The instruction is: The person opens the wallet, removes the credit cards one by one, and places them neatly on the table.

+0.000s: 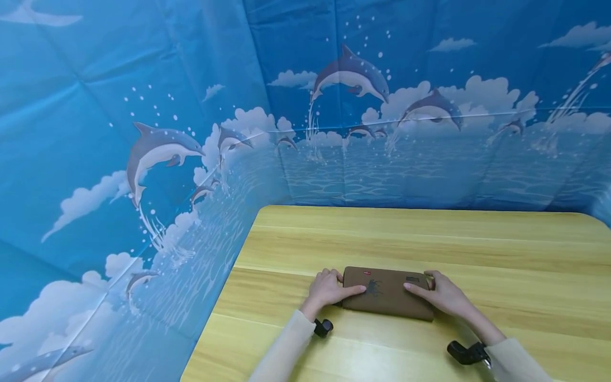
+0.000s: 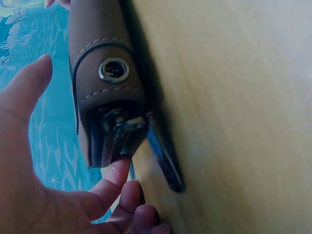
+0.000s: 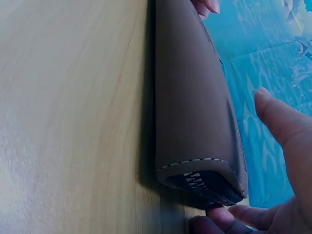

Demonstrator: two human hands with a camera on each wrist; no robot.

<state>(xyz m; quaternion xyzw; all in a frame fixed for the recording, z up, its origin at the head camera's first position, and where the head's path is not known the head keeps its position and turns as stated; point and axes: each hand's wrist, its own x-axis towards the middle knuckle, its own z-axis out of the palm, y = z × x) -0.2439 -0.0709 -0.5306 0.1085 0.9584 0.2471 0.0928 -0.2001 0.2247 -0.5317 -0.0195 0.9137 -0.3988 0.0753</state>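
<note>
Brown case (image 1: 389, 295): long axis left-right, zipper pull (image 2: 165, 158) at left end.

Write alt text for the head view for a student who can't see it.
A left hand and a right hand at opposite ends of a brown case, thumbs over its top face, at a pale wood-grain table. Behind hangs a blue backdrop printed with dolphins.

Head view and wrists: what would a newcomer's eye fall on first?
First, the blue dolphin backdrop, filling the head view above and left of the table. Next, the brown wallet on the table, with the left hand at its left end and the right hand at its right. In the left wrist view, the dark zip pull juts from the wallet's end.
</note>
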